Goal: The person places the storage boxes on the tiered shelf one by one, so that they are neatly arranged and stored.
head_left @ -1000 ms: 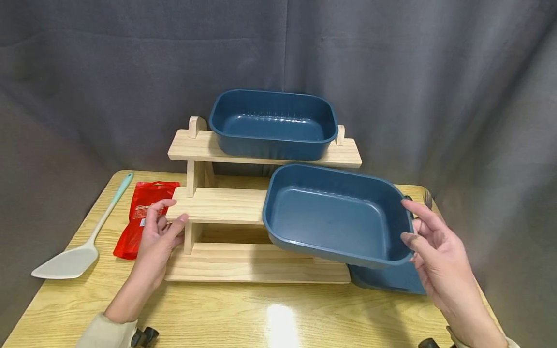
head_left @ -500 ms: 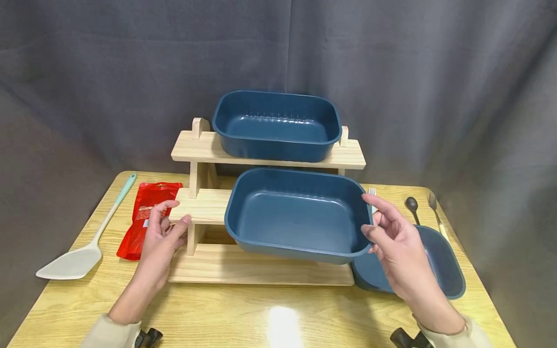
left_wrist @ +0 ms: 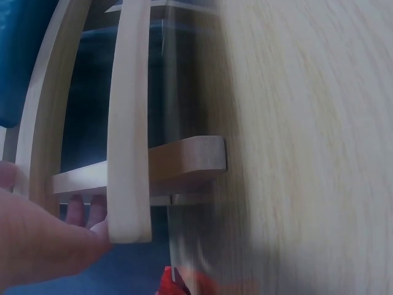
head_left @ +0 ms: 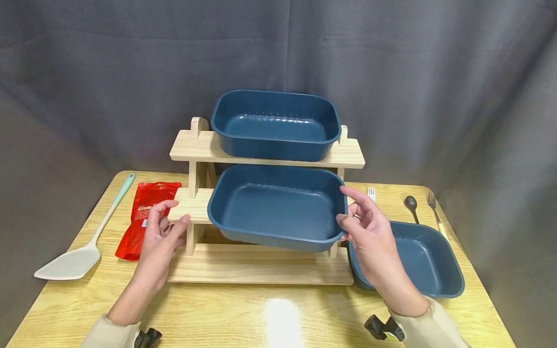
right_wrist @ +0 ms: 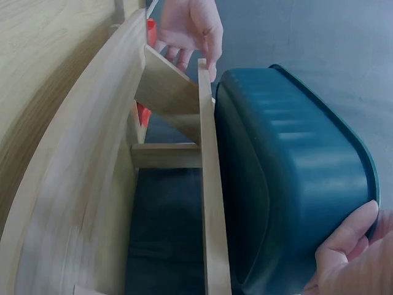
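Note:
My right hand (head_left: 370, 232) pinches the right rim of a dark blue rectangular plastic bin (head_left: 278, 208), thumb inside. The bin is over the middle shelf of a three-tier wooden rack (head_left: 261, 266). Its base looks very close to that shelf (right_wrist: 212, 203) in the right wrist view; whether it fully rests there I cannot tell. My left hand (head_left: 161, 237) grips the left end of the middle shelf, also seen in the left wrist view. A similar blue bin (head_left: 276, 121) sits on the top shelf. The bottom shelf is bare.
Another blue bin (head_left: 417, 256) stands on the table right of the rack, partly behind my right arm. Beyond it lie a white fork (head_left: 371, 193), a dark spoon (head_left: 411, 204) and a metal fork (head_left: 432, 203). Left are a red pouch (head_left: 145, 212) and a spatula (head_left: 82, 256).
My right hand has carried the blue bin leftward along the middle shelf and levelled its slant. The bin and cutlery at the right have come into view. My left hand stays on the rack.

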### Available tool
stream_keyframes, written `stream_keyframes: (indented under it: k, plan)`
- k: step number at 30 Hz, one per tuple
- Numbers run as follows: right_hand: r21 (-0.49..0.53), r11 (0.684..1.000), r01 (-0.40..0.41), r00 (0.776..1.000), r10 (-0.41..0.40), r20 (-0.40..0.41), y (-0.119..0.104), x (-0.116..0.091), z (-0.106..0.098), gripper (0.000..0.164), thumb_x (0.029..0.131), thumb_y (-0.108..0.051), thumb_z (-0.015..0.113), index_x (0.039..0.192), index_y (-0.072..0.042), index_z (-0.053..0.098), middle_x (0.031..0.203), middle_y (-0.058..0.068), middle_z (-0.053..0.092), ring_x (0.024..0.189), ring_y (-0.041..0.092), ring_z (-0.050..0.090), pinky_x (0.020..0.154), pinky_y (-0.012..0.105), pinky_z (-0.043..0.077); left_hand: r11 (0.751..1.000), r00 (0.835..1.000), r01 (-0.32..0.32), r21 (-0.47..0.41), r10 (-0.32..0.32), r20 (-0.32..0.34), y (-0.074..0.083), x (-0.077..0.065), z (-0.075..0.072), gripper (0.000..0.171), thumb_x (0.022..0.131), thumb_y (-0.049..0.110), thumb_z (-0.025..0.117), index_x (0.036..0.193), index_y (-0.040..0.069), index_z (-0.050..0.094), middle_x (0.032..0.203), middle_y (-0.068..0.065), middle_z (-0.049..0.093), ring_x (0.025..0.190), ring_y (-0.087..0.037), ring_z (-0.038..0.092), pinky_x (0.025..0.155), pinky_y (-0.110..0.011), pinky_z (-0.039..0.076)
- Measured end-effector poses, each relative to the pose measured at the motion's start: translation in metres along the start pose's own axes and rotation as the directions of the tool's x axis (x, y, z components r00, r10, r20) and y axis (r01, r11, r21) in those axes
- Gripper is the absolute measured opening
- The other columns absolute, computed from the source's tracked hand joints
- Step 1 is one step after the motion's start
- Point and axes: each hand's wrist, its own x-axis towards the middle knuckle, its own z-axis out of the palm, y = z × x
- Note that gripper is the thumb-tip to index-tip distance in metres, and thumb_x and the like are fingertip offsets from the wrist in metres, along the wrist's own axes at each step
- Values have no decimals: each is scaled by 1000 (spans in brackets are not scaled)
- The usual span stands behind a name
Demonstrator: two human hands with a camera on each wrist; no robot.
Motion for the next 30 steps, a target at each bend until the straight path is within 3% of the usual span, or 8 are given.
stream_keyframes:
  k: [8,16,30]
  plan:
    - [-64,998,0,999,-3,-48,10,8,14,60,99,13,57,156,-6,54,92,1,47,69,8,53,64,19,52,1000,1000,3,8,-3,4,0,1,0,48,108,23,73,147,27,45,130,-6,59,113,-21,60,88,-27,58]
    - [-58,998,13,998,-17,-68,17,12,19,57,100,13,58,154,-6,54,93,3,46,69,9,53,67,20,54,1000,1000,-6,1,6,4,0,0,-1,47,108,21,73,145,27,46,126,-5,59,112,-20,60,88,-27,58]
    - [-62,998,-11,999,8,-53,21,13,21,53,103,9,62,153,-6,54,95,4,48,73,11,56,70,23,57,1000,1000,-14,14,14,5,-1,0,-1,45,108,22,72,145,28,46,126,-5,60,112,-20,60,89,-27,58]
